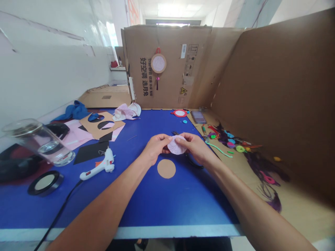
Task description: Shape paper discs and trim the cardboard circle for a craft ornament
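Lilac disc (176, 147) in 2 hands (195, 145); cardboard circle (166, 169) near, glue gun (101, 166) left.

Cannot see the fingers behind the pale lilac round fabric disc (177, 150) in the left hand's grip (157, 144) and right hand's grip (195, 147). Can make out only ends of the black-handled tool (195, 164), covered midway by the right; cannot tell its kind. Cannot read the pixelated grey rectangular patch (199, 116). Lose the thin black cord (65, 199) past the bottom edge, the bulky black object (14, 169) past the left.
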A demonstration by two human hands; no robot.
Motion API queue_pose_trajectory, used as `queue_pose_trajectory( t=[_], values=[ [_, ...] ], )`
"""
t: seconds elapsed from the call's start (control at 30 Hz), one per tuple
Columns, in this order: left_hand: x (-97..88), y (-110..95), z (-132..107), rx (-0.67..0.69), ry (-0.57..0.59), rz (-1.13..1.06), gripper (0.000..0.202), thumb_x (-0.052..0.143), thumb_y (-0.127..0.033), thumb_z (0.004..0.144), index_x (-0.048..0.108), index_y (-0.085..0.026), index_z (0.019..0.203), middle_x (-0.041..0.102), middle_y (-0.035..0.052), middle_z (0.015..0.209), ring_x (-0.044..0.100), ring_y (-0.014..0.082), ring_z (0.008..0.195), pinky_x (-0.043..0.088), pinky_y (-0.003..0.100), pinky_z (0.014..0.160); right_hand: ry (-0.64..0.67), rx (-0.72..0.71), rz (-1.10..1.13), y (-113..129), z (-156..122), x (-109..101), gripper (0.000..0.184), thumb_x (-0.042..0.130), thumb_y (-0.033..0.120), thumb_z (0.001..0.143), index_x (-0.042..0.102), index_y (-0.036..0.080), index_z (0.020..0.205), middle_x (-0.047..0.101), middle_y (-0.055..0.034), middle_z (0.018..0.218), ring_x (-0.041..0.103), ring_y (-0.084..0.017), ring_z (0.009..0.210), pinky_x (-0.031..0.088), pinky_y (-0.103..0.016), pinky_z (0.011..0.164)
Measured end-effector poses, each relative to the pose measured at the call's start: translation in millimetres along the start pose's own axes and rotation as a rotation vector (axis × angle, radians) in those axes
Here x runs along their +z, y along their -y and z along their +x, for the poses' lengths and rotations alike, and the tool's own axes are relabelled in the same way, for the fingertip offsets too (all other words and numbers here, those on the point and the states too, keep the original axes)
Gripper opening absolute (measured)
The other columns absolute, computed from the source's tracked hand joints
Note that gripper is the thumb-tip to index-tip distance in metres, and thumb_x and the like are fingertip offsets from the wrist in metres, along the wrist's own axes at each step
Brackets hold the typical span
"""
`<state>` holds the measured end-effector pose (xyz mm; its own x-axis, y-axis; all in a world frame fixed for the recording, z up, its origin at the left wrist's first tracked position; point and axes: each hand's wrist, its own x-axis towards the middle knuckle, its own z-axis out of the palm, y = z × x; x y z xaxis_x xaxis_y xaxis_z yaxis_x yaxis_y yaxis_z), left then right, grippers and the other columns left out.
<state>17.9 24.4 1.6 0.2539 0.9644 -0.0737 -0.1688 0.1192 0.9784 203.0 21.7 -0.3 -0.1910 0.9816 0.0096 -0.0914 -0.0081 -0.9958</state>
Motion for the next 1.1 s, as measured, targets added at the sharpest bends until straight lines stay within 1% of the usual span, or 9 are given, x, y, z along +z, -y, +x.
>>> queue_pose_trajectory(
  t=[0.13,0.23,0.4,0.47,0.6,0.7,0.8,0.93,1.1],
  values=[
    [-0.6,-1.6,-0.1,-0.034,0.010,0.004,0.037,0.079,-0.053,0.080,0.067,-0.018,0.083,0.070,0.0037,0.080,0.064,0.0120,0.067,0.050,0.023,0.060,-0.035,-0.003,0.014,0.7,1.0,-1.1,0.045,0.091,0.054,0.064,0.070,0.020,0.083,0.071,-0.0011,0.077,0.058,-0.015,0.064,0.043,-0.028,0.061],
    [-1.0,-0.9,-0.4,-0.046,0.036,0.057,0.035,0.082,-0.049,0.078,0.069,-0.018,0.083,0.070,0.0036,0.078,0.064,0.0117,0.066,0.051,0.023,0.061,-0.053,-0.014,0.022,0.7,1.2,-1.7,0.044,0.091,0.054,0.065,0.070,0.020,0.083,0.070,-0.0010,0.077,0.057,-0.014,0.063,0.042,-0.027,0.059],
    [-0.9,0.6,-1.3,-0.027,0.054,0.061,0.035,0.085,-0.047,0.075,0.069,-0.017,0.081,0.070,0.0038,0.078,0.064,0.0118,0.066,0.052,0.024,0.064,-0.006,-0.003,0.024,0.6,0.4,-0.5,0.045,0.090,0.055,0.066,0.071,0.019,0.086,0.069,-0.0004,0.075,0.057,-0.014,0.062,0.041,-0.026,0.059],
    [-0.8,0.3,-1.2,-0.025,0.057,0.050,0.036,0.085,-0.048,0.074,0.069,-0.017,0.081,0.071,0.0041,0.078,0.064,0.0122,0.067,0.052,0.025,0.065,0.005,-0.009,0.018,0.5,0.4,-0.2,0.046,0.091,0.055,0.065,0.071,0.019,0.085,0.070,-0.0007,0.074,0.057,-0.014,0.062,0.041,-0.027,0.059],
    [-0.3,-1.4,-0.8,-0.021,0.024,0.027,0.037,0.082,-0.051,0.078,0.068,-0.017,0.080,0.071,0.0047,0.078,0.065,0.0122,0.068,0.051,0.024,0.063,-0.037,-0.025,0.015,-1.1,1.8,-1.7,0.045,0.092,0.054,0.064,0.072,0.019,0.083,0.072,-0.0017,0.076,0.059,-0.015,0.064,0.043,-0.028,0.061],
    [0.0,-2.1,-1.0,-0.049,0.044,0.027,0.039,0.081,-0.055,0.079,0.069,-0.018,0.085,0.072,0.0049,0.080,0.065,0.0123,0.067,0.051,0.023,0.061,-0.056,-0.041,0.028,-2.9,3.3,-3.6,0.044,0.091,0.054,0.065,0.073,0.019,0.085,0.072,-0.0017,0.077,0.060,-0.015,0.065,0.044,-0.028,0.062],
    [-0.3,-0.6,-0.7,-0.061,0.073,0.045,0.037,0.084,-0.051,0.077,0.070,-0.018,0.085,0.072,0.0045,0.080,0.066,0.0122,0.067,0.052,0.023,0.061,-0.062,-0.040,0.031,-3.3,3.6,-4.3,0.043,0.091,0.054,0.066,0.073,0.020,0.086,0.073,-0.0024,0.079,0.061,-0.016,0.066,0.045,-0.029,0.062],
    [-1.7,2.4,1.7,-0.036,0.068,0.051,0.032,0.084,-0.045,0.076,0.069,-0.017,0.081,0.071,0.0042,0.077,0.066,0.0120,0.068,0.052,0.023,0.063,-0.045,-0.014,0.038,-2.2,2.4,-3.3,0.043,0.091,0.054,0.066,0.073,0.020,0.086,0.074,-0.0025,0.080,0.061,-0.016,0.066,0.046,-0.029,0.062],
    [-0.7,0.7,2.3,-0.040,0.051,0.018,0.034,0.080,-0.050,0.080,0.068,-0.018,0.081,0.071,0.0044,0.078,0.065,0.0116,0.067,0.052,0.022,0.061,-0.040,-0.035,0.022,-3.7,2.8,-2.4,0.043,0.092,0.052,0.066,0.072,0.019,0.085,0.071,-0.0013,0.077,0.059,-0.015,0.064,0.043,-0.027,0.061]
  ],
)
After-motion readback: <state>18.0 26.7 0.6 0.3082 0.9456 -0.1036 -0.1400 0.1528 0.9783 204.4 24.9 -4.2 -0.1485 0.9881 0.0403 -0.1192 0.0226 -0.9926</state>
